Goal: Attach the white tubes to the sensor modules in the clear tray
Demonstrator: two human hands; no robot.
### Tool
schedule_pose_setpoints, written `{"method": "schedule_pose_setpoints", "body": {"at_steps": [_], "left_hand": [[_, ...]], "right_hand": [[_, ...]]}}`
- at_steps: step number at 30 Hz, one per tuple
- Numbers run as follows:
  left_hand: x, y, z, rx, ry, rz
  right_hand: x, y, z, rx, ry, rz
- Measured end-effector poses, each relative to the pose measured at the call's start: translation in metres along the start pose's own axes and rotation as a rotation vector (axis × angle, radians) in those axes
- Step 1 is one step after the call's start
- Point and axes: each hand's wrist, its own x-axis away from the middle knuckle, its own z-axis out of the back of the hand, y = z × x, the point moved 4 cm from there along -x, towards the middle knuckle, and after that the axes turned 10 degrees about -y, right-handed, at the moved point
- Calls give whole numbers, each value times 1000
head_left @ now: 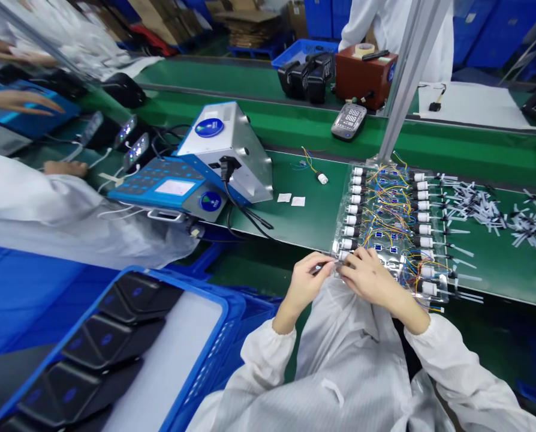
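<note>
My left hand point(307, 280) and my right hand point(370, 277) meet at the near edge of the green bench, just in front of a clear plastic tray point(439, 211). Both hands are closed in a pinch on a small white part at the tray's front left corner; I cannot make out the part clearly. The tray carries two rows of small white cylindrical parts point(353, 210) joined by yellow, blue and red wires point(391, 201). My white sleeves reach up from the bottom of the picture.
Cut black-and-white tube pieces point(484, 207) lie right of the tray. A blue and grey test machine point(205, 168) stands left. A blue crate point(214, 318) holds black devices at lower left. One loose wired part point(321, 177) and two white labels point(291, 199) lie between. Other people work at left and behind.
</note>
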Motion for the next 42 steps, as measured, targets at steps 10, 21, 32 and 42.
{"method": "schedule_pose_setpoints", "body": {"at_steps": [10,21,32,42], "left_hand": [[-3,-7,-4,2,47,-31],[2,-12,-15,89,105,-10],[3,-16,-21,121,120,1],[5,-19,-23,138,126,-48]], "right_hand": [[9,4,-1,-52,165,75],[16,9,-11,-637,469,-82],[20,12,-5,-783,522,-32],[20,15,-9,-804,498,-43]]}}
